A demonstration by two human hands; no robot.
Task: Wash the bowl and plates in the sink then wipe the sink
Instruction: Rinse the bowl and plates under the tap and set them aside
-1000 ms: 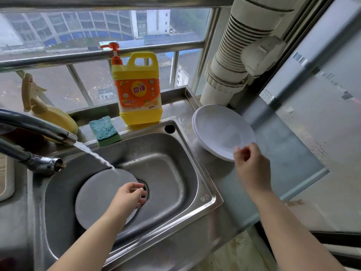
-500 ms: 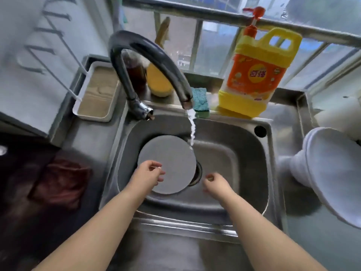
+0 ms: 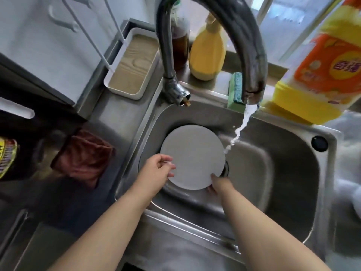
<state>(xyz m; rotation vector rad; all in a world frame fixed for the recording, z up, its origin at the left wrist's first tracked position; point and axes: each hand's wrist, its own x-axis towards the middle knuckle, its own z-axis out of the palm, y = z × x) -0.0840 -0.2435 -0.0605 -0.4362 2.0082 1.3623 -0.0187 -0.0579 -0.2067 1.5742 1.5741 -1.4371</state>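
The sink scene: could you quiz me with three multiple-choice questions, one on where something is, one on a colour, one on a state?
1. Where does the grey plate lie?
A. in the sink, left of the drain
B. on the window ledge
C. on the dark counter

2. What colour is the cloth left of the sink?
A. blue
B. reddish-brown
C. white

3. What is the tap doing?
A. it is off
B. it is dripping onto the cloth
C. it is running into the sink

Answers:
1 A: the plate rests in the basin, with the left hand and the right hand at its near edge.
2 B: the cloth is crumpled on the dark counter.
3 C: a stream of water falls just right of the plate.
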